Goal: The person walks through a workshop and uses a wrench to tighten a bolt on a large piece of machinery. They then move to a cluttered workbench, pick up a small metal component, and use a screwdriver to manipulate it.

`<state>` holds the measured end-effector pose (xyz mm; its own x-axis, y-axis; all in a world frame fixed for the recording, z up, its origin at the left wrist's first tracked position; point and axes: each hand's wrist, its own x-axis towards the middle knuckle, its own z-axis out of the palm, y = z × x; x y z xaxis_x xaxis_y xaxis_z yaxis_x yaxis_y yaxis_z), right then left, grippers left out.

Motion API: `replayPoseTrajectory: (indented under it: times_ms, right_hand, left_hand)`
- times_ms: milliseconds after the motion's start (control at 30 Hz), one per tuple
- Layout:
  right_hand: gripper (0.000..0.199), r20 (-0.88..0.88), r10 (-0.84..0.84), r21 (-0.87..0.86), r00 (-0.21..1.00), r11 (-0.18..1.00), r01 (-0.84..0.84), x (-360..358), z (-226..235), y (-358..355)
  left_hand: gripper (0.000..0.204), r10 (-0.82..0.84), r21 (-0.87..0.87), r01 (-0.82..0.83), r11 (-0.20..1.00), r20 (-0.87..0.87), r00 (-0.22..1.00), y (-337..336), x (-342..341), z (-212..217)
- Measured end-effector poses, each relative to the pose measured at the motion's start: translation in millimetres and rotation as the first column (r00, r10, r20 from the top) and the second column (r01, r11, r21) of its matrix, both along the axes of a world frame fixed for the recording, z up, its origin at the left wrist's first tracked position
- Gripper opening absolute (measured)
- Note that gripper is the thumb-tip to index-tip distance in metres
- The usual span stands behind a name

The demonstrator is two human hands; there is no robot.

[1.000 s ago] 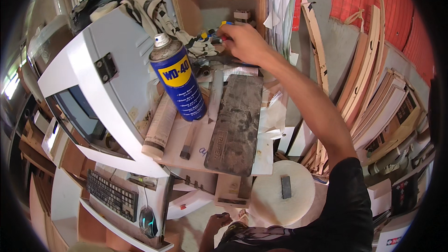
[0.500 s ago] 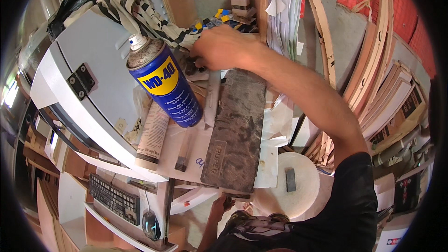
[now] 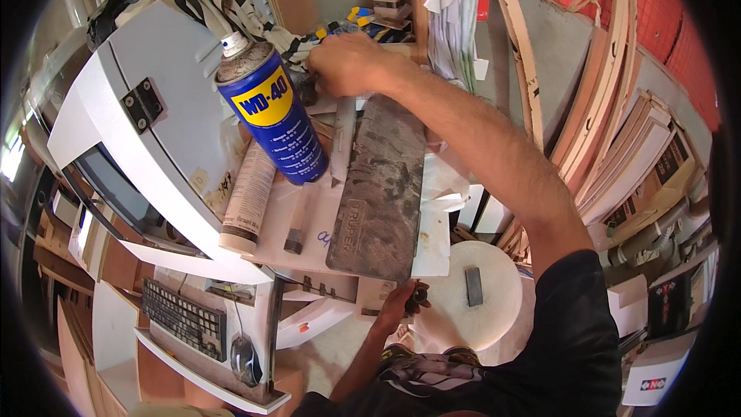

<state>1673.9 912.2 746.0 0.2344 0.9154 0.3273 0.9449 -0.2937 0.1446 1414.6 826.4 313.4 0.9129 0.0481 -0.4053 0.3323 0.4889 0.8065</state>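
Note:
My right hand (image 3: 347, 66) reaches across to the far end of the surface, its fingers curled and partly hidden. Beside its fingertips is a dark metallic object (image 3: 307, 90); whether the hand grips it is unclear. A blue spray can (image 3: 282, 123) with a white nozzle stands just left of it. On the near side, below the surface's edge, my left hand (image 3: 397, 307) is closed around a small dark round object (image 3: 421, 293). Between the hands lies a long, worn grey-brown slab (image 3: 378, 201), dusty and smudged. A pale tube (image 3: 248, 201) and a small flat brush-like tool (image 3: 296, 232) lie to its left.
A round pale stool (image 3: 498, 289) holds a small dark block (image 3: 473, 286). Wooden strips (image 3: 598, 100) lean at the right. A keyboard (image 3: 185, 318) and mouse (image 3: 247, 363) sit on a lower shelf at the left. Papers (image 3: 454, 15) stand upright at the back.
My left hand has come up and right from beneath the slab's near end, showing the dark round object. My right hand stays at the far end. The view has shifted slightly.

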Motion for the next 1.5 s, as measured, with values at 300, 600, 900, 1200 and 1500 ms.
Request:
replayPoseTrajectory:
  times_ms: [300,600,900,1200,1500]
  right_hand:
    - [0.032,-0.134,0.476,0.519,0.869,0.781,-0.348,-6,0,-69]
    - [0.036,-0.386,0.542,0.694,0.747,0.704,-0.152,-15,-18,-151]
    - [0.036,-0.37,0.482,0.804,0.794,0.595,0.013,-39,-65,-246]
    - [0.037,-0.873,0.138,0.426,0.468,0.682,0.594,-156,-270,-429]
    - [0.035,-0.815,0.007,0.561,0.579,0.261,0.786,-239,-276,-593]
  left_hand:
    - [0.053,-0.054,-0.094,0.051,0.994,-0.028,0.998,-15,-30,-8]
    - [0.052,-0.088,-0.034,0.088,0.995,0.01,0.996,-10,-17,-8]
    - [0.053,-0.109,-0.055,0.111,0.992,0.033,0.994,-43,4,15]
    - [0.053,-0.095,-0.268,0.182,0.946,0.307,0.947,-134,43,87]
    - [0.054,-0.401,-0.315,0.466,0.827,0.251,0.881,-317,56,103]
